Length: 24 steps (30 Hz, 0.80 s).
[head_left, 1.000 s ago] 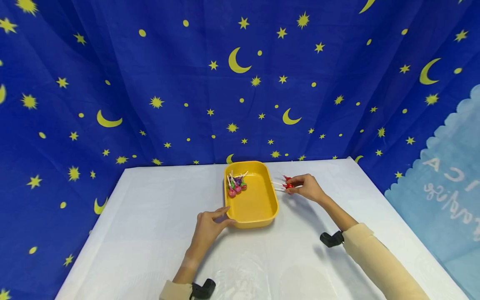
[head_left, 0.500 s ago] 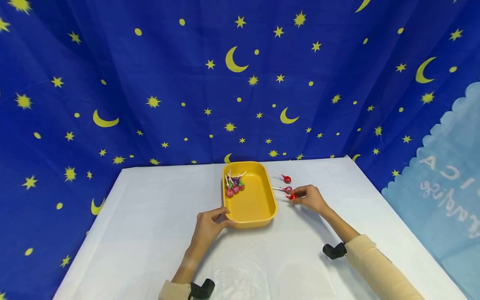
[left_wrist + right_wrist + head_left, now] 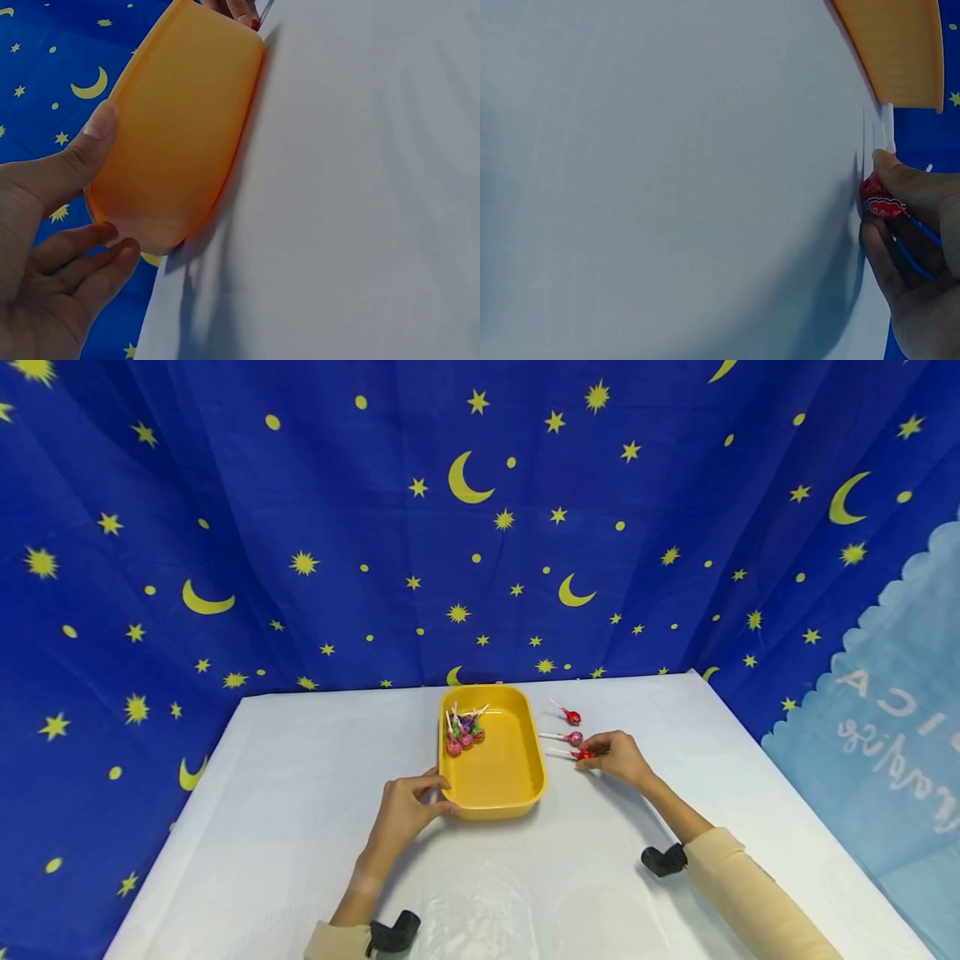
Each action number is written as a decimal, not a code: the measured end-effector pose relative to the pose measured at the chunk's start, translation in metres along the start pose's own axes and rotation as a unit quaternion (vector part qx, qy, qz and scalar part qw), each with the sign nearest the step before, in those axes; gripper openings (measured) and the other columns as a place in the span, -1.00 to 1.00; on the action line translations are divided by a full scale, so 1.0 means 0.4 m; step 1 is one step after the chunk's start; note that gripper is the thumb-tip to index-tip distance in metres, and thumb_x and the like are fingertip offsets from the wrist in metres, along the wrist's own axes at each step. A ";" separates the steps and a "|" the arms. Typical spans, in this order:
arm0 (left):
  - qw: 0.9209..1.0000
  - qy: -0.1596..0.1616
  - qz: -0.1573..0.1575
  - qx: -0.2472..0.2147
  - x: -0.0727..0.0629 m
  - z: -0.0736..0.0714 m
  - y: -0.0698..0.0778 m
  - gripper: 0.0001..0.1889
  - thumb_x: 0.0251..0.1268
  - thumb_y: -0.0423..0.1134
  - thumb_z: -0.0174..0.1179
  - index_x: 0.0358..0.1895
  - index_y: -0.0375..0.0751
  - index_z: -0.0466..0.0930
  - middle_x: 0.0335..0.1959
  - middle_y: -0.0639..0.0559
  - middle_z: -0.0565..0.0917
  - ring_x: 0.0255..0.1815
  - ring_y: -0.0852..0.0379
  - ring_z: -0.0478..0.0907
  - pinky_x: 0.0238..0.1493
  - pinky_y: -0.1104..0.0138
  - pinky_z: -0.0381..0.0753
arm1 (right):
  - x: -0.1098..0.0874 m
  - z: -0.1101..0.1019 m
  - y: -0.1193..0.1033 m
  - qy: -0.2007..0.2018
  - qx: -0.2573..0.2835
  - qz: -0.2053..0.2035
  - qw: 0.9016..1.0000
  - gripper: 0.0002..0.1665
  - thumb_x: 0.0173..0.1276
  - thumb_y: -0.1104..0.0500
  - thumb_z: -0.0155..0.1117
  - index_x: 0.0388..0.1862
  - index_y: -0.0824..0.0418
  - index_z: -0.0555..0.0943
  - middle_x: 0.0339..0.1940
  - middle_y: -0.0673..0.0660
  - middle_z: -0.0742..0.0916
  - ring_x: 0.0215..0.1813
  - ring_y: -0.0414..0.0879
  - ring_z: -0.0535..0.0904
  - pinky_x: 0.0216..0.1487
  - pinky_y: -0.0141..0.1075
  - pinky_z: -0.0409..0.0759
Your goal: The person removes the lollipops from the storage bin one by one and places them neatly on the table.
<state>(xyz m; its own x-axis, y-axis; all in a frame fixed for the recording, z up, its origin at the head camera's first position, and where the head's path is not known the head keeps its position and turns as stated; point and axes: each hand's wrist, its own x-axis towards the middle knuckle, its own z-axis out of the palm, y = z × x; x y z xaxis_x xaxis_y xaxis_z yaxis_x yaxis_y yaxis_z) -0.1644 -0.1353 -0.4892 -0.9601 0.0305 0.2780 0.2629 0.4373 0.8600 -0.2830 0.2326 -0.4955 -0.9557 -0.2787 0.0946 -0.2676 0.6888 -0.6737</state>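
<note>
My left hand (image 3: 405, 810) grips the near left corner of a yellow plastic tray (image 3: 495, 783); in the left wrist view the thumb (image 3: 101, 127) presses the rim and fingertips touch the end wall. To the right of the tray, my right hand (image 3: 618, 757) pinches the wrapped head of a red lollipop (image 3: 883, 201) between thumb and fingers, its white stick pointing at the tray. Two more lollipops lie just beyond: a pinkish one (image 3: 575, 738) and a red one (image 3: 572, 717), sticks also toward the tray.
Several pink, purple and green lollipops (image 3: 467, 737) are bunched at the tray's left side, sticks up. White cloth covers the table (image 3: 315, 777). A blue star-and-moon curtain (image 3: 360, 527) hangs behind, with a light blue panel (image 3: 892, 718) at right.
My right hand has moved off the farther lollipops toward the nearest red one, uncovering the other two. My left hand and the tray have shifted slightly left.
</note>
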 end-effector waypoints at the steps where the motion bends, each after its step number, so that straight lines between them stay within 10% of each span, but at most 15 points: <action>1: 1.000 0.000 -0.002 -0.006 0.000 0.000 -0.001 -0.69 -0.20 -0.25 0.57 -0.31 -0.29 0.77 -0.03 -0.31 0.69 0.12 -0.15 0.62 0.06 0.19 0.67 | 0.000 0.001 -0.001 0.000 0.003 0.001 1.000 -0.66 0.01 0.23 0.60 -0.23 0.35 0.75 -0.31 0.20 0.80 -0.33 -0.17 0.67 -0.31 -0.48 0.65; 24: 0.995 -0.018 -0.041 -0.086 -0.004 0.004 -0.006 -0.66 -0.14 -0.32 0.54 -0.22 -0.37 0.76 -0.20 -0.24 0.77 -0.15 -0.11 0.74 -0.15 0.37 0.75 | -0.001 0.010 -0.008 0.000 0.023 0.011 1.000 -0.61 0.04 0.24 0.58 -0.14 0.36 0.74 -0.23 0.24 0.80 -0.29 -0.11 0.69 -0.31 -0.50 0.65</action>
<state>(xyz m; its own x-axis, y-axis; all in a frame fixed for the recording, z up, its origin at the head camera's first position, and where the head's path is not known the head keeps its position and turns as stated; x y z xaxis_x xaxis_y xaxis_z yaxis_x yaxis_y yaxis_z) -0.1638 -0.1350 -0.4925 -0.9808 0.0349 0.1919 0.1940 0.2798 0.9403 -0.2813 0.2280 -0.4964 -0.9612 -0.2643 0.0787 -0.2404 0.6629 -0.7091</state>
